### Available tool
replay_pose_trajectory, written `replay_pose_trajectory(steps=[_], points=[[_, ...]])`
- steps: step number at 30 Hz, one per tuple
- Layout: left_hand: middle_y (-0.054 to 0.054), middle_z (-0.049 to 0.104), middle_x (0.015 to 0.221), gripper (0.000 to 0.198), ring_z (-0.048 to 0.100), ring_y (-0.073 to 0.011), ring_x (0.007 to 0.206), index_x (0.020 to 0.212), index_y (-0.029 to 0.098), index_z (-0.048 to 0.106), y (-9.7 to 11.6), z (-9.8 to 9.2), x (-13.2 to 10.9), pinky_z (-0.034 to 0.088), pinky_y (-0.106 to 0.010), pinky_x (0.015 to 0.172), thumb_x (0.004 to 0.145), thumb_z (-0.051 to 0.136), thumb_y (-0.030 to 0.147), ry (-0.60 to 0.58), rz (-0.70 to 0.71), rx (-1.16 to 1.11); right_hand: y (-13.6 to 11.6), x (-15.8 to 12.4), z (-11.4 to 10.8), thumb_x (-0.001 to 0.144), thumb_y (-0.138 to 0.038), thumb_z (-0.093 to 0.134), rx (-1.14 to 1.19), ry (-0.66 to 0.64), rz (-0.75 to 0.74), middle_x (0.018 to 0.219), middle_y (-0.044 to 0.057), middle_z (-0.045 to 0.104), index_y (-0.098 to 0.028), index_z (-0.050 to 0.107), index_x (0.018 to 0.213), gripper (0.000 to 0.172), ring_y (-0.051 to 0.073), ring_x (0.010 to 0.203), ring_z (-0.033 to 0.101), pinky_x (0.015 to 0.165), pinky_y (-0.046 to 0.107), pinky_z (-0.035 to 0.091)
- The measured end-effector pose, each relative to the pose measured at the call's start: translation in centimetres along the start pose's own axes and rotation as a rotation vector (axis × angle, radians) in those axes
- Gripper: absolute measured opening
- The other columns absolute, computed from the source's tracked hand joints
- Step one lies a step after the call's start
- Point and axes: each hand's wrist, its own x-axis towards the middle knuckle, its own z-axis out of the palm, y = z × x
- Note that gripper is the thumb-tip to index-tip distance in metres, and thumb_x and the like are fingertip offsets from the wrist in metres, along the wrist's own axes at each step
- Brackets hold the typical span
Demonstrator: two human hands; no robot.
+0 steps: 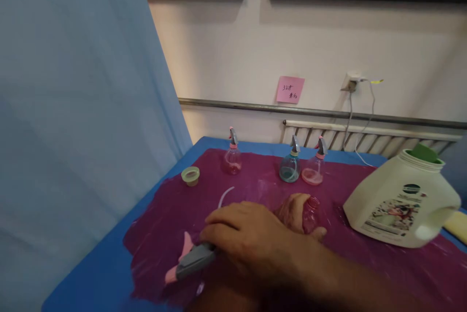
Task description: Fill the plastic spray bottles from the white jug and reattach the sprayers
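My right hand (251, 236) reaches across to the left, its fingers closed round a grey and pink spray trigger head (197, 259) lying on its side. The head's thin clear dip tube (224, 196) sticks out beyond the fingers. Behind and partly under that arm, my left hand (294, 211) grips a clear pink bottle (311, 217) with an uncapped neck. The right forearm crosses in front of the left arm and hides part of it. Farther back stand two pink spray bottles (232, 160) (313, 171) and a blue-green one (290, 168), each fitted with a trigger head and holding some liquid.
A large white jug (397, 200) with a green piece in its mouth stands at the right. A small pale green cup (190, 176) sits at the left on purple sheeting (160, 239) over a blue table cover (95, 273). A blue curtain (73, 83) hangs at the left.
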Motion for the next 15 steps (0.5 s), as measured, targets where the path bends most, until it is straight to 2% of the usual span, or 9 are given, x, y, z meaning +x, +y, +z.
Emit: replay_pose_trajectory(steps=[2, 7, 12, 15], points=[[-0.014, 0.071, 0.148, 0.083, 0.071, -0.0471, 0.133, 0.154, 0.028, 0.06, -0.6, 0.2, 0.1, 0.058, -0.067, 0.113, 0.081, 0.081, 0.06, -0.055, 0.028, 0.0, 0.2, 2.3, 0.9, 0.11, -0.026, 0.066, -0.031, -0.063, -0.078, 0.133, 0.004, 0.078, -0.024, 0.07, 0.132, 0.023, 0.02, 0.109, 0.072, 0.09, 0.034, 0.058], [-0.011, 0.069, 0.151, 0.087, 0.069, -0.044, 0.137, 0.157, 0.029, 0.055, -1.5, 0.7, 0.1, 0.055, -0.061, 0.116, 0.08, 0.08, 0.061, -0.04, -0.037, 0.048, 1.3, 6.1, 3.3, 0.111, -0.023, 0.063, -0.144, -0.163, -0.204, 0.116, 0.004, 0.073, -0.021, 0.068, 0.125, 0.015, 0.021, 0.091, 0.068, 0.074, 0.037, 0.055], [-0.008, 0.072, 0.142, 0.084, 0.071, -0.0397, 0.127, 0.153, 0.031, 0.057, -1.4, 0.1, 0.4, 0.056, -0.056, 0.111, 0.078, 0.083, 0.059, -0.16, -0.077, 0.102, 2.3, 7.0, 7.5, 0.117, -0.034, 0.057, -0.195, -0.248, -0.143, 0.113, 0.005, 0.07, -0.021, 0.072, 0.12, 0.02, 0.023, 0.094, 0.07, 0.067, 0.036, 0.055], [-0.008, 0.07, 0.143, 0.083, 0.069, -0.0383, 0.129, 0.154, 0.032, 0.054, -0.9, -0.5, 0.6, 0.055, -0.055, 0.112, 0.08, 0.082, 0.059, -0.217, -0.085, 0.154, 2.5, 6.5, 8.9, 0.118, -0.033, 0.054, -0.186, -0.271, -0.106, 0.113, 0.006, 0.07, -0.02, 0.072, 0.119, 0.022, 0.023, 0.097, 0.072, 0.062, 0.033, 0.053]])
